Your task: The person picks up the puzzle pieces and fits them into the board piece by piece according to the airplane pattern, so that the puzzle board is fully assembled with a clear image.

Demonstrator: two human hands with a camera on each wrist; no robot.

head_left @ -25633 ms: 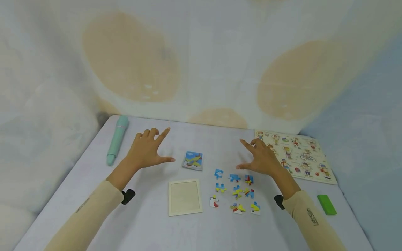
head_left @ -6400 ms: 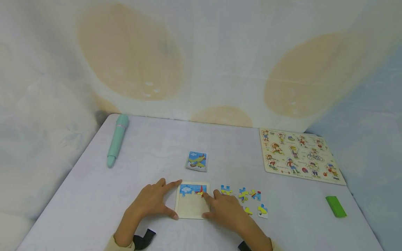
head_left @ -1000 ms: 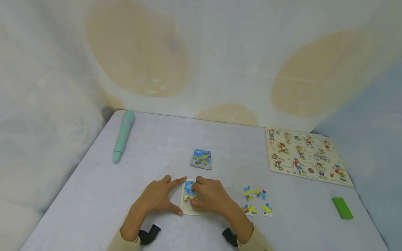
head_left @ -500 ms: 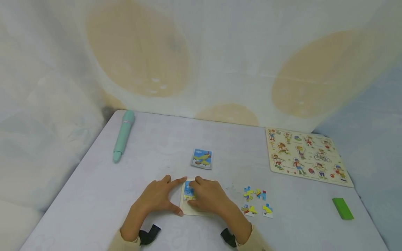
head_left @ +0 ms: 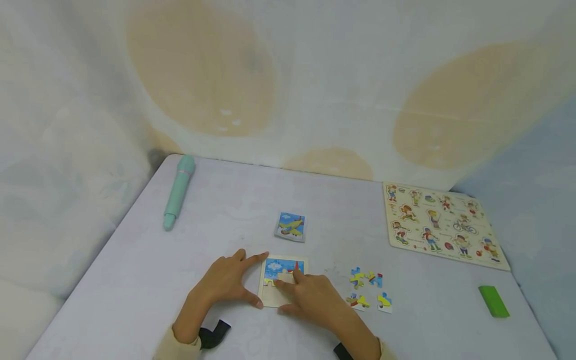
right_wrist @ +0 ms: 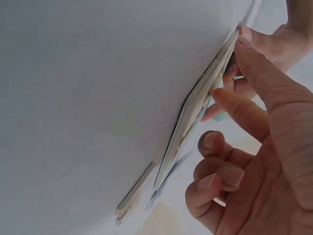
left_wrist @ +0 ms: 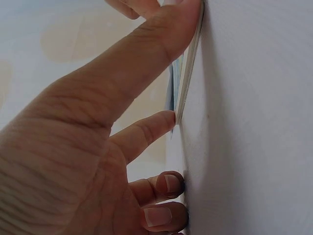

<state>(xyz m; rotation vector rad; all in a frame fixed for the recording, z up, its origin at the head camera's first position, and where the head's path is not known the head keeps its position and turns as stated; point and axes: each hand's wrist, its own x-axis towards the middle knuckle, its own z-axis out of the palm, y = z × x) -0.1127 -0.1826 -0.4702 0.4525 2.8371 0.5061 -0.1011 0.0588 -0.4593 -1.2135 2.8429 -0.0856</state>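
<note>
A wooden puzzle tray (head_left: 271,299) lies flat before me, with blue sky pieces (head_left: 272,268) along its top row and a blue-and-yellow jigsaw piece (head_left: 269,282) at the left below them. My left hand (head_left: 224,281) braces the tray's left side, index finger at the far corner, thumb at the near one. Over the tray, my right hand (head_left: 318,300) touches the pieces with its extended index finger, its thumb near the front edge. In the right wrist view the tray (right_wrist: 188,117) appears edge-on, the right hand's other fingers (right_wrist: 208,183) loosely curled. Several loose jigsaw pieces (head_left: 357,278) lie to the right.
A small airplane picture card (head_left: 290,226) lies behind the tray. A mint-green microphone-shaped toy (head_left: 178,192) is at the far left. A board with children's figures (head_left: 443,225) sits at the back right, and a green block (head_left: 493,301) near the right edge.
The right hand has shifted back from the pieces and straightened its index finger, uncovering the top row. Since 6.4 s ago, the blue-and-yellow piece has gone into the tray. The left hand stays put.
</note>
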